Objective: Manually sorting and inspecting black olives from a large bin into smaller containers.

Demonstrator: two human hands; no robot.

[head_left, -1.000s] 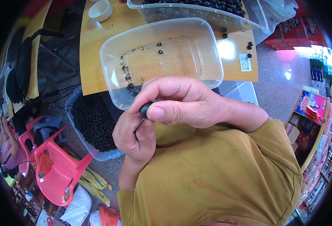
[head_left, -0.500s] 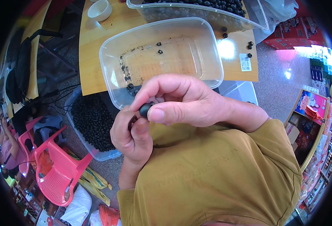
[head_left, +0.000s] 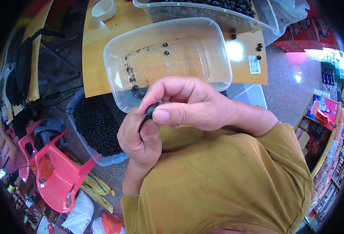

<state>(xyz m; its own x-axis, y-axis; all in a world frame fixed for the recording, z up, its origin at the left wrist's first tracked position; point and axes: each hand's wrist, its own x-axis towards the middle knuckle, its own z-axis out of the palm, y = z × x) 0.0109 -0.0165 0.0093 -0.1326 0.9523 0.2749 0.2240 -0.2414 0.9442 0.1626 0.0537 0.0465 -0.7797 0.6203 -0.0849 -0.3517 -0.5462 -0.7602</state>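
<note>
**Both hands closed on one small black part, chest height**

Nearest: mustard-yellow sleeve (head_left: 234, 183) filling 5 o'clock, forearms coming up from lower edge.

Left hand (head_left: 138, 136) just below centre, wrist bent, palm turned up and inward, fingers curled shut around lower end of small black part (head_left: 151, 110). Thin dark bit running down from part into left palm; exact shape too small to tell.

Right hand (head_left: 191, 104) at centre, laid over left from 3 o'clock, knuckles up. Thumb flat and pointing toward 9 o'clock, pressed against part from below; index finger hooked over top. Pinch fully closed on part, no gap visible. Remaining fingers curled in, touching left hand.

Part sits between both hands, directly in front of near rim of clear plastic tray (head_left: 214, 50).

Further out: tray on wooden table (head_left: 98, 58) at 12 o'clock, mostly bare, few loose black pieces (head_left: 136, 90) along left wall and near corner. Bin of black parts (head_left: 96, 124) on floor at 9 o'clock, below table edge. Second clear container (head_left: 203, 11) heaped with black parts at far edge, 12 o'clock. White bowl (head_left: 103, 8) at 11 o'clock. Pink plastic chair (head_left: 57, 171) at 8 o'clock.
</note>
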